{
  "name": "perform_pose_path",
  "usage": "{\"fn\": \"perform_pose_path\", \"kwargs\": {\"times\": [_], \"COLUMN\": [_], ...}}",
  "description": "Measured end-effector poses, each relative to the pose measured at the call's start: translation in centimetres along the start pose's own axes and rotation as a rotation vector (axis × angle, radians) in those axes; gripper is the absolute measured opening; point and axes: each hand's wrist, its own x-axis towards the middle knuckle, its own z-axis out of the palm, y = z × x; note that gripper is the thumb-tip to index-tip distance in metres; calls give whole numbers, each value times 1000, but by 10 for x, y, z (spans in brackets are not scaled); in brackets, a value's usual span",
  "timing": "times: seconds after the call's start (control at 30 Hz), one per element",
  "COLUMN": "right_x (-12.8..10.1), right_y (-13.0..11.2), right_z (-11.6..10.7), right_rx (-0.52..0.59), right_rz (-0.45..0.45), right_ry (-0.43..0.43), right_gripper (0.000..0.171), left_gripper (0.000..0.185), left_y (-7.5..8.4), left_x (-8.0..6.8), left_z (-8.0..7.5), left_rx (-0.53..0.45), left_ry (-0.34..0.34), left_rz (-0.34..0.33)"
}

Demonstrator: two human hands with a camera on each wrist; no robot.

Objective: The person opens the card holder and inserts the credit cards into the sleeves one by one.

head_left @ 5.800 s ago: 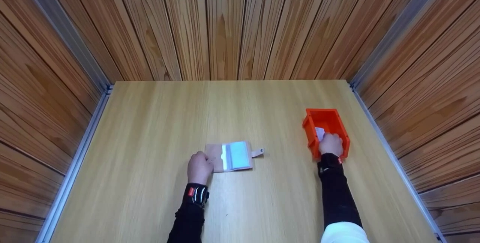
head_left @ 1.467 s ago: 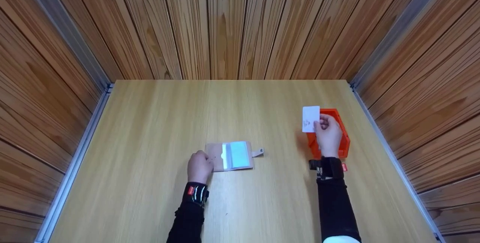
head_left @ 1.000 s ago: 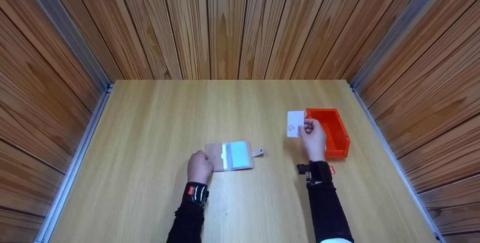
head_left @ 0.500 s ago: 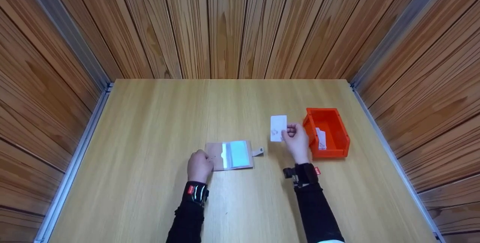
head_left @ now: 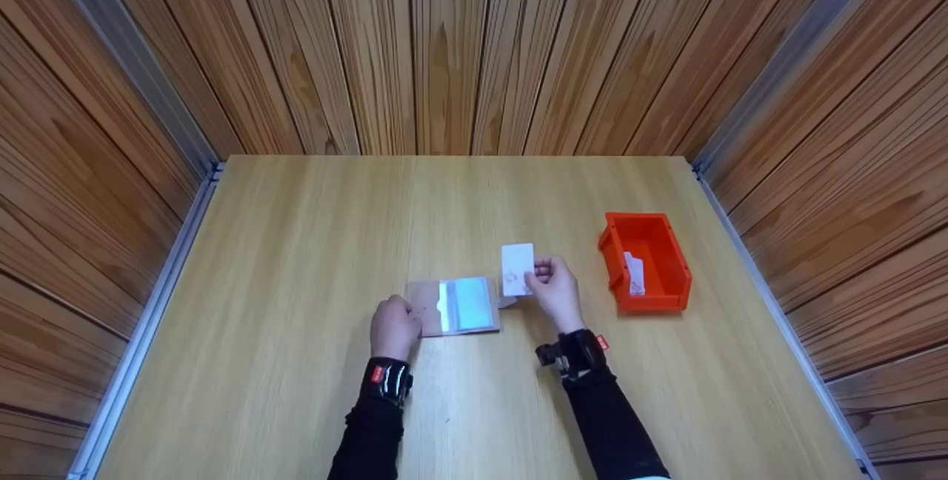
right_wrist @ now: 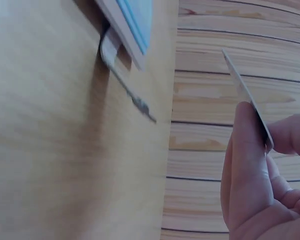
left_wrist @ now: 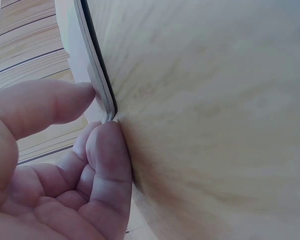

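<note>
A light brown card holder [head_left: 425, 305] lies spread on the table, with clear sleeves and a light blue sheet on its right half. My left hand [head_left: 394, 327] pinches its left edge; the left wrist view shows the thumb [left_wrist: 70, 101] on one face and curled fingers at the corner. Between thumb and fingers, my right hand [head_left: 557, 290] holds a white card [head_left: 517, 270] with a small print. The card is raised off the table, just right of the card holder and partly over its snap strap [head_left: 507, 302]. In the right wrist view the strap [right_wrist: 125, 85] sticks out above the table.
To the right stands an orange bin [head_left: 661, 259], with a white card [head_left: 635, 276] inside against its left wall. Wood-plank walls with grey metal edging enclose the table [head_left: 311, 228] at the back and both sides.
My right hand took the white card out of the orange bin and has carried it leftward to the card holder's right edge. The left hand and card holder have stayed in place.
</note>
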Motion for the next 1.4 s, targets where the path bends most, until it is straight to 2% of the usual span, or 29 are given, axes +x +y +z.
{"fn": "perform_pose_path", "kwargs": {"times": [0.1, 0.4, 0.6, 0.83, 1.03, 1.4], "right_x": [-2, -7, -10, -14, -16, -17], "right_y": [-2, -5, -6, -5, -6, -6], "right_z": [8, 27, 36, 43, 47, 51], "right_rx": [22, 74, 114, 156, 199, 170], "right_rz": [4, 67, 64, 65, 61, 66], "right_ry": [-34, -98, -121, -152, -169, -179], "right_gripper": [24, 22, 23, 25, 23, 25], "left_gripper": [6, 10, 10, 7, 6, 8], "left_y": [0, 0, -1, 1, 0, 2], "left_x": [1, 1, 1, 0, 0, -2], "left_z": [0, -1, 0, 0, 0, -1], "left_rx": [-9, -20, -4, -4, -6, 23], "left_ry": [-13, -1, 21, -4, 2, 16], "left_rz": [-24, -4, 24, -3, 2, 40]}}
